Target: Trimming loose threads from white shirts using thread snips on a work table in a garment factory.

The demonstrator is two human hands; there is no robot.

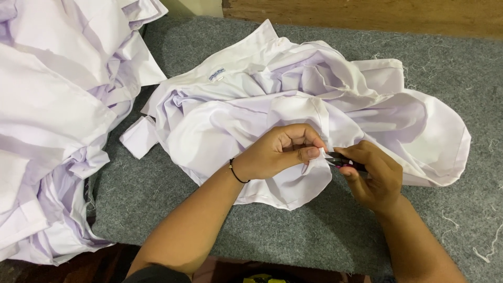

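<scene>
A crumpled white shirt (293, 99) lies on a grey felt-covered table (325, 230). My left hand (277, 152) pinches a fold of the shirt's fabric between thumb and fingers; a thin black band circles its wrist. My right hand (372, 175) sits just right of it and grips a small dark thread snipper (340, 160) with a pink handle. The snipper's tip touches the pinched fabric edge. Most of the tool is hidden inside my fingers.
A large pile of white garments (57, 120) covers the left side of the table and hangs over its front edge. Loose white thread scraps (484, 249) are scattered at the right. A wooden surface (367, 13) runs along the back.
</scene>
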